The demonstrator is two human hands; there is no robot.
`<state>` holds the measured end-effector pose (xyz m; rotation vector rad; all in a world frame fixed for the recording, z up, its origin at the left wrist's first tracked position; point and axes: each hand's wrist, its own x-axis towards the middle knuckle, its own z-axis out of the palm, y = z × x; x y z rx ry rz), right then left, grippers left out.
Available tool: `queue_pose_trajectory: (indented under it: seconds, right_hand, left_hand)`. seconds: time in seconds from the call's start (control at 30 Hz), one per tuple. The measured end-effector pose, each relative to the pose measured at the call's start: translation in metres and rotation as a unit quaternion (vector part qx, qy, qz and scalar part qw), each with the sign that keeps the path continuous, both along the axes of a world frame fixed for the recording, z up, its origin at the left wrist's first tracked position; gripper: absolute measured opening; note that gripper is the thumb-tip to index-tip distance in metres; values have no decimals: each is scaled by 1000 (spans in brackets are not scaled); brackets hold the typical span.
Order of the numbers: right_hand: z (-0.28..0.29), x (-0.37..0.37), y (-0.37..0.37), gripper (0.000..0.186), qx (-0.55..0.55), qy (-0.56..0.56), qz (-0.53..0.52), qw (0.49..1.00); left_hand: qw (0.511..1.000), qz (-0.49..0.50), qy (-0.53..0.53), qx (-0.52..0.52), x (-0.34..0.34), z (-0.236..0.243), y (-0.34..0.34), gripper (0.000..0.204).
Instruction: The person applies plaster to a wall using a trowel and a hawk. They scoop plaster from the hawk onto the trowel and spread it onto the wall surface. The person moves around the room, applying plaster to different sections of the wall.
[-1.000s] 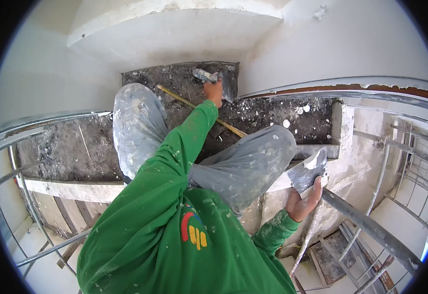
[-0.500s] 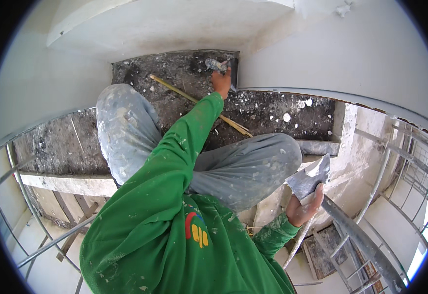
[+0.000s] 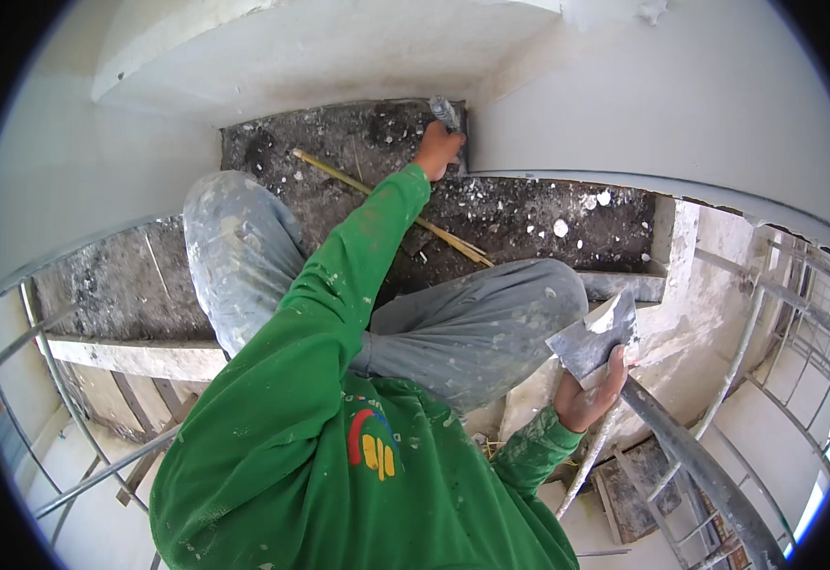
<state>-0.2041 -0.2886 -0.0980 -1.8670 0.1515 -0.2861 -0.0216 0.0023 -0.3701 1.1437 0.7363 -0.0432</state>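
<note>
My left hand (image 3: 439, 149) reaches far forward, its fingers closed round a putty knife (image 3: 444, 113). The knife's handle points away from me, and its dark blade is beside the end of the white wall panel (image 3: 624, 104), mostly covered by the hand. Back at my right knee, my right hand (image 3: 594, 391) grips a flat metal plate (image 3: 591, 348) by its near edge. A dab of white putty (image 3: 604, 321) sits on the plate's far part. The sleeves and trousers on me are spattered with white.
I sit cross-legged over a dirty dark ledge (image 3: 538, 204) strewn with white crumbs. A split bamboo stick (image 3: 334, 175) lies across it. Metal scaffold bars (image 3: 690, 456) rise at my right, others (image 3: 102, 472) at my left. White walls enclose the far side.
The putty knife has turned, its handle swinging from pointing left to pointing away. My left hand has shifted slightly right. In my right hand the metal plate has tilted a little.
</note>
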Motion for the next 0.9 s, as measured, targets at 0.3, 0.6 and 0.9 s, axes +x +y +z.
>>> queue_pose_trajectory:
  seconds: [0.3, 0.6, 0.9]
  right_hand:
    - [-13, -2, -6, 56, -211, -90, 78, 970]
    - [4, -3, 6, 62, -317, -148, 78, 934]
    - [6, -7, 12, 48, 441, 83, -72, 891]
  left_hand:
    - [997, -45, -49, 30, 0, 61, -2, 31]
    - [993, -79, -51, 72, -5, 147, -1, 32]
    - [988, -72, -138, 18, 12, 244, 11, 26]
